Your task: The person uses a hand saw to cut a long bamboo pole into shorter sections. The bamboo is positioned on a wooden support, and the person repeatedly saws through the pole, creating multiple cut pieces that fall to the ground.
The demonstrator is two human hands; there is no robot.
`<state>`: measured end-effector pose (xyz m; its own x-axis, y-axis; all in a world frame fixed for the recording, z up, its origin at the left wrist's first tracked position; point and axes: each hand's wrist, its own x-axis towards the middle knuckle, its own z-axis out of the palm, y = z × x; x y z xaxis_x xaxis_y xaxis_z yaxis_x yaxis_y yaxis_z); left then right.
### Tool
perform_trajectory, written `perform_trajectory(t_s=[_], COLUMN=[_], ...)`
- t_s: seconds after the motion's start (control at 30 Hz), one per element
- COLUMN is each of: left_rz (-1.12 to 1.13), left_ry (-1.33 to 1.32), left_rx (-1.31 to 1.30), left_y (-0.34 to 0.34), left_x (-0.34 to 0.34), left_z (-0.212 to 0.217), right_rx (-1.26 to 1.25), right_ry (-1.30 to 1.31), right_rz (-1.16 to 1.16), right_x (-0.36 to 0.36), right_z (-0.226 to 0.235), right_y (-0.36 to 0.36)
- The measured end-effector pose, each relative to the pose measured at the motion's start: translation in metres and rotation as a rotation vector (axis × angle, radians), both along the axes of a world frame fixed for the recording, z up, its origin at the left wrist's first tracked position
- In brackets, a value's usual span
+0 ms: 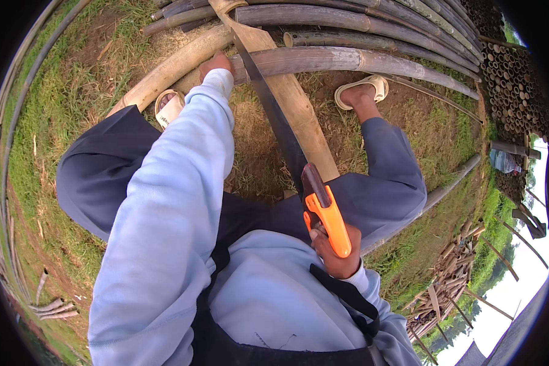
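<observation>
My right hand (341, 253) is wrapped round the orange and dark handle of a handsaw (274, 116). Its long dark blade slants up and away to the left, crossing a thick grey bamboo pole (329, 60) near that pole's left end. Just left of the blade, my left hand (216, 64) is closed on the short end of this pole. Under the pole runs a flat wooden plank (305, 122), slanting from the far side down toward my lap. How deep the blade sits in the bamboo cannot be made out.
A pale bamboo log (171, 70) lies by my left foot. Several bamboo poles (360, 21) are stacked along the far side. My sandalled feet flank the plank. Cut bamboo (518, 91) is piled at far right, a heap of split pieces (448, 271) at lower right.
</observation>
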<state>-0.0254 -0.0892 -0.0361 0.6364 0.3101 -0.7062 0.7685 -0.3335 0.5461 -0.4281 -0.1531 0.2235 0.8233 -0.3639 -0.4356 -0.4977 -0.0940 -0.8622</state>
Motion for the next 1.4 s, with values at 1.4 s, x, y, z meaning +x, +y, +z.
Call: perform_trajectory(t_s=[1.4], left_rz=[-0.385], left_ry=[-0.059], left_rx=[0.182], left_y=[-0.001], left_x=[0.023], left_z=[-0.04], right_rx=[0.155], right_ry=[-0.171], right_rz=[-0.08], right_x=[0.15], right_z=[-0.102], right_y=[-0.016])
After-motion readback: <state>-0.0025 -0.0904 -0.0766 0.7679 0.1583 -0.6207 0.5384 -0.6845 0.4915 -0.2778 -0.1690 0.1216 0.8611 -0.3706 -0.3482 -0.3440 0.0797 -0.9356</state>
